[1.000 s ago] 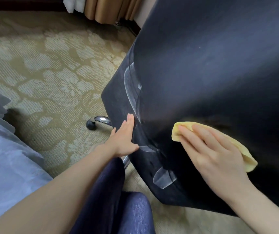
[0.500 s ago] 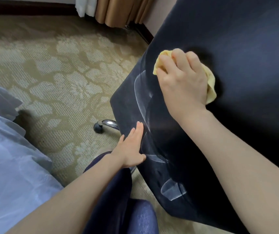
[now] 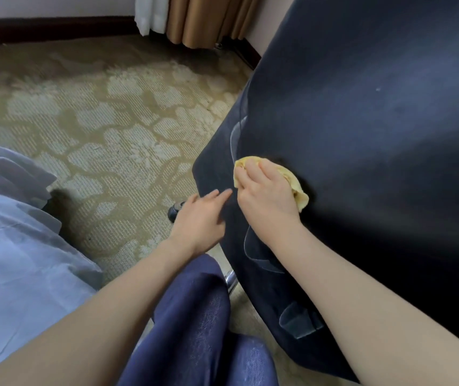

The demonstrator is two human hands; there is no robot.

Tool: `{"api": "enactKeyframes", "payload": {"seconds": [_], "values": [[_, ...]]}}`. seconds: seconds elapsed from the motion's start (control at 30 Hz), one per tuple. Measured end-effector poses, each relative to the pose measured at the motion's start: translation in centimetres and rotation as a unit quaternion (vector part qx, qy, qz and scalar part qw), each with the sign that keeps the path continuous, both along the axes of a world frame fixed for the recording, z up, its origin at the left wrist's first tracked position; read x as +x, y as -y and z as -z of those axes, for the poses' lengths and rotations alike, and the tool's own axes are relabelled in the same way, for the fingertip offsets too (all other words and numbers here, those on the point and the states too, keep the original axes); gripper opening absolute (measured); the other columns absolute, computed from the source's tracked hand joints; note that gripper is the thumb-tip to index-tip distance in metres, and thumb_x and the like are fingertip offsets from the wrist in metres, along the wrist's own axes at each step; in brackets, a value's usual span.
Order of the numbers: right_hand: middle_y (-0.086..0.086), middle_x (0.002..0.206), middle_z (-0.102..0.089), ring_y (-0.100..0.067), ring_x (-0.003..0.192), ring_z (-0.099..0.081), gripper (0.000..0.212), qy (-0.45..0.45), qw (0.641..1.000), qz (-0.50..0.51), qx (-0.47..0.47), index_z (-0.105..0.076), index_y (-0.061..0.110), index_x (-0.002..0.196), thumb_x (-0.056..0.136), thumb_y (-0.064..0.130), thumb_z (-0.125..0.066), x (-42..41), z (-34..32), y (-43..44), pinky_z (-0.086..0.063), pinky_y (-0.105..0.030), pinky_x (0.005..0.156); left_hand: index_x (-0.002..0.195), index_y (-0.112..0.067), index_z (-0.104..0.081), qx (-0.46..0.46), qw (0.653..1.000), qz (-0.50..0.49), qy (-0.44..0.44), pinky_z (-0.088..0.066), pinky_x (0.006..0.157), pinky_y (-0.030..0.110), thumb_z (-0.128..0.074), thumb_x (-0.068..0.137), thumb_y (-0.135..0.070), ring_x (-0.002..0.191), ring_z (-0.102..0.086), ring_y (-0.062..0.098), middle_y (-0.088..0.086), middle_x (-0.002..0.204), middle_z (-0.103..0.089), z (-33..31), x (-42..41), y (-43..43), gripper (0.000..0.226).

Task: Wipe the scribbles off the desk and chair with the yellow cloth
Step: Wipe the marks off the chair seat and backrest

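Head view: right hand (image 3: 264, 199) grips cloth (image 3: 295, 182) on chair (image 3: 375, 135); left hand (image 3: 197, 221) flat, bracing. Rub firmly along scribbles (image 3: 296, 320).

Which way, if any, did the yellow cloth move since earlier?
Yes: the yellow cloth slid down, from the top of the curved scribble to its lower end.

Patterned carpet (image 3: 106, 129) beyond & left of left hand (image 3: 199, 221). White sheet (image 3: 14, 260) further left. Blue trouser leg (image 3: 192, 316) just below it. Tan curtain (image 3: 195, 20) + dark skirting (image 3: 50, 26) well beyond, far end.
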State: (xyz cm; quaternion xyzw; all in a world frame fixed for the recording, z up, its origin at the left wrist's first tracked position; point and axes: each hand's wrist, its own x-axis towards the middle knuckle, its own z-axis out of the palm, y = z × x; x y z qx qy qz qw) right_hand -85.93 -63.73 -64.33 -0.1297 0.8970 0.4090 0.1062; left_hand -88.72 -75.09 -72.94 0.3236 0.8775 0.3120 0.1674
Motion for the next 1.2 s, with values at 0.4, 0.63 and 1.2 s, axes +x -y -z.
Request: {"api": "enactKeyframes", "payload": {"seconds": [0.4,0.63,1.2], "values": [[-0.004,0.098,-0.064,-0.027,0.101,-0.042,0.012,-0.030,0.994,-0.058,-0.088,-0.076,0.011,0.080,0.071,0.018,-0.071,10.2,1.4,-3.6,-0.031,-0.035,0.094,0.152,-0.024,0.009,0.283,0.945,-0.018,0.161,-0.025,0.110,0.022,-0.050,0.074,0.003,0.145,0.001,0.008,-0.004,0.160,0.007,-10.5,-10.0,-1.1,0.101],[-0.003,0.089,-0.059,-0.025,0.094,-0.050,0.018,-0.063,0.991,-0.029,-0.114,-0.072,0.011,0.083,0.075,0.008,-0.057,9.9,-0.3,-2.9,-0.045,-0.036,0.085,0.139,-0.022,-0.039,0.301,0.936,0.023,0.182,-0.047,0.090,0.030,-0.039,0.054,0.003,0.123,-0.046,0.008,-0.003,0.132,-0.053,-12.2,-11.7,-2.4,0.089],[-0.016,0.109,-0.064,-0.031,0.107,-0.044,0.028,-0.310,0.937,-0.093,-0.130,-0.068,-0.002,0.105,0.087,0.004,-0.047,-0.8,-6.9,0.8,-0.030,-0.040,0.094,0.137,-0.017,-0.046,0.265,0.939,0.062,0.210,-0.048,0.094,0.024,-0.017,0.063,0.030,0.123,-0.051,0.013,0.003,0.133,-0.054,-12.9,-12.0,1.9,0.093]]}}
